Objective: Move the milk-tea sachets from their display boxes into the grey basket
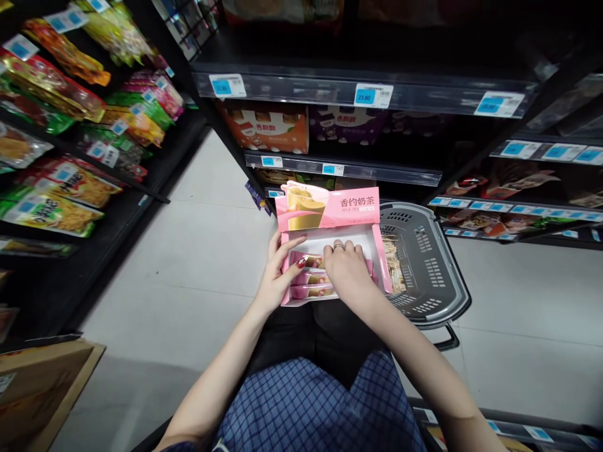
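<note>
A pink milk-tea box (328, 210) lies open on my lap, its lid flipped up toward the shelves. Inside it lie several pink sachets (308, 291) in a row. My left hand (277, 271) holds the box's left edge, with thumb and forefinger on the top sachet. My right hand (347, 269) rests palm down inside the box, fingers curled over the sachets; a ring shows on one finger.
A grey shopping basket (426, 263) with packets in it stands on the floor just right of the box. Dark shelves with price tags (373, 95) face me, and snack bags (56, 182) hang at the left. A cardboard box (42, 383) sits at lower left.
</note>
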The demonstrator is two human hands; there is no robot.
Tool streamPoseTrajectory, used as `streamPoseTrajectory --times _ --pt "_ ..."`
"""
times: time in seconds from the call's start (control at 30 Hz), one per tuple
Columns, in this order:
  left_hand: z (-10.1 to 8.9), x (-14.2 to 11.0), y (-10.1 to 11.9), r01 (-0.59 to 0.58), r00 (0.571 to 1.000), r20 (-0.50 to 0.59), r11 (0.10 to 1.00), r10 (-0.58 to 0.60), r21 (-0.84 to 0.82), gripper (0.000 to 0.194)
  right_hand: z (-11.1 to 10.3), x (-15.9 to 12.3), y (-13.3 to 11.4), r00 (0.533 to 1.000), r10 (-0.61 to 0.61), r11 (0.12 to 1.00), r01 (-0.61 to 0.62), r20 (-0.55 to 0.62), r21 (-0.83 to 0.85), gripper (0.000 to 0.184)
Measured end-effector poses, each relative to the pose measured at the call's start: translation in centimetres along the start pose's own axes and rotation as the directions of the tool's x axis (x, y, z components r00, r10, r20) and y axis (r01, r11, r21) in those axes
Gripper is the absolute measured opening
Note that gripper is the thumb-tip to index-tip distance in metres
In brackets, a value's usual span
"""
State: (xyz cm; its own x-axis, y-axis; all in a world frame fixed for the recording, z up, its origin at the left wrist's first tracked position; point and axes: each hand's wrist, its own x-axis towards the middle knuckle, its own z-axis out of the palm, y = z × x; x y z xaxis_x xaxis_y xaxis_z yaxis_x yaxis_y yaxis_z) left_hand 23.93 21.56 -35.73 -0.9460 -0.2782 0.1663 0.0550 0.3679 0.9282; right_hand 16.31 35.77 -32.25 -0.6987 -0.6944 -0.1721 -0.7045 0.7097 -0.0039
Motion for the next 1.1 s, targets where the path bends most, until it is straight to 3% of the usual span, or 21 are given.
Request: streamPoseTrajectory --times 0.1,0.2,0.27,0.33,0.43,0.5,0.57,0.67,0.73,0.8,0.9,1.0,1.1 --pt "0.1 -0.1 -0.1 0.024 1.000 -0.019 0.999 -0.024 -0.026 0.040 -1.0 -1.0 0.1 0.992 -0.054 0.998 0.052 -0.111 -0.019 0.025" --pt "0.3 -0.3 -0.2 0.058 0.998 -0.019 0.997 -0.059 -0.050 0.045 -1.7 -2.7 -0.3 0.949 0.037 0.999 -0.040 -0.314 -0.004 0.025" --pt "0.6 -0.4 0.0 0.089 0.996 -0.007 0.994 -0.090 -0.066 0.050 -1.5 -3.7 -0.3 0.880 0.113 0.993 -0.092 -0.462 0.068 0.028" --pt "0.9 -0.4 0.2 0.112 0.994 0.003 0.991 -0.113 -0.077 0.052 -1.0 -4.4 0.2 0.780 0.172 0.979 -0.070 -0.602 0.190 0.028" --pt "1.1 -0.3 0.4 0.128 0.992 0.002 0.987 -0.129 -0.095 0.055 -0.3 -4.9 1.4 0.639 0.271 0.906 0.083 -0.720 0.414 0.031" --pt "1.1 -0.2 0.4 0.125 0.992 0.013 0.988 -0.125 -0.087 0.056 -0.3 -5.4 2.1 0.591 0.356 0.767 0.259 -0.724 0.588 0.032" --pt "1.0 -0.1 0.3 0.123 0.992 0.030 0.991 -0.121 -0.057 0.052 -0.5 -6.0 2.6 0.632 0.446 0.481 0.428 -0.633 0.766 0.027" --pt "0.9 -0.1 0.1 0.130 0.991 0.033 0.991 -0.129 -0.031 0.047 -1.2 -6.6 2.9 0.795 0.429 -0.041 0.492 -0.429 0.870 0.030" --pt "0.9 -0.1 0.1 0.137 0.990 0.024 0.990 -0.137 -0.028 0.046 -1.3 -6.8 3.1 0.857 0.375 -0.229 0.455 -0.354 0.861 0.048" --pt "0.9 -0.1 0.1 0.134 0.991 0.019 0.991 -0.134 -0.027 0.045 -1.3 -6.9 3.2 0.881 0.345 -0.254 0.419 -0.323 0.872 0.054" --pt "1.0 -0.1 0.1 0.114 0.993 0.019 0.993 -0.113 -0.033 0.043 -1.1 -7.2 3.2 0.902 0.330 -0.172 0.349 -0.280 0.921 0.048" --pt "1.0 -0.1 0.1 0.127 0.992 0.017 0.991 -0.126 -0.039 0.043 -1.3 -7.8 2.9 0.918 0.323 -0.161 0.293 -0.230 0.943 0.061" --pt "0.9 -0.1 0.1 0.134 0.991 0.017 0.991 -0.133 -0.030 0.042 -1.9 -8.4 2.6 0.927 0.327 -0.167 0.248 -0.183 0.954 0.039"
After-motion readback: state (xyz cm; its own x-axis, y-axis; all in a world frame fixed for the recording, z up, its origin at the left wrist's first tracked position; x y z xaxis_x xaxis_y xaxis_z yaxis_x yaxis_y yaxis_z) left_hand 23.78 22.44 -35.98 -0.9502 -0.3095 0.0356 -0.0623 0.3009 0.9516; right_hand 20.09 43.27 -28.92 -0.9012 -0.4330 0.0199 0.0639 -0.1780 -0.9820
